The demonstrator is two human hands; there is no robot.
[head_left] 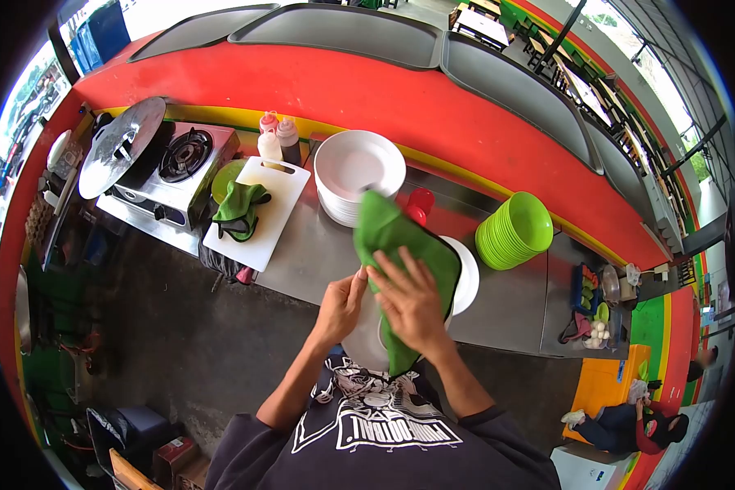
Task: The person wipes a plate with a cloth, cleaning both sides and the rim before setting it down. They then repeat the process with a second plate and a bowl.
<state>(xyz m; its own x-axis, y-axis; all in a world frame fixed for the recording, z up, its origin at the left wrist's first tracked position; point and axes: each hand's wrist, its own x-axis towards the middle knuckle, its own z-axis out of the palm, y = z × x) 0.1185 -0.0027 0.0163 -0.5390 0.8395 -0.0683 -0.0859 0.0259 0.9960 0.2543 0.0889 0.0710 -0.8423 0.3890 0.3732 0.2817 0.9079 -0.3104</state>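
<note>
Green cloth [396,231] near counter edge [498,343]

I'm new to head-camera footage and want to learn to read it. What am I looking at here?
There is no machine here: these are a person's own bare hands. The single picture comes from a camera worn on their head, looking forward and down, so their shirt shows at the bottom.

The right hand lies spread on a green cloth. The left hand is at the cloth's edge; exactly what its fingers grasp is hard to tell.

On the metal counter, from left to right, are a gas stove, a cutting board with a crumpled rag on it, stacked white dishes and stacked green bowls. A white plate is partly hidden by the cloth.
</note>
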